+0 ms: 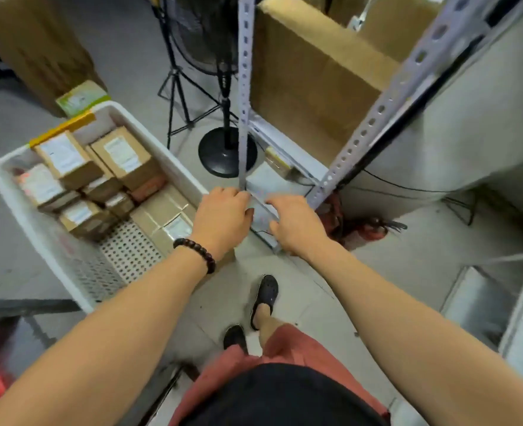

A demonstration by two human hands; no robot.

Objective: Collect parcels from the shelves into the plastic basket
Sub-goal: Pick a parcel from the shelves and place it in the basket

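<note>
Both my hands reach down to the lowest level of a metal shelf rack (373,118). My left hand (223,216) and my right hand (297,222) grip the two sides of a pale grey parcel (261,210) lying there; blur hides its edges. To the left on the floor stands the white plastic basket (39,222), holding several brown cardboard parcels (122,155) with white labels. My left forearm passes over the basket's near right corner.
A black standing fan (228,152) stands just behind the rack's front post. A large cardboard box (315,78) fills the shelf above. Black cables and red items (373,230) lie on the floor at the right. My feet (264,298) stand below the hands.
</note>
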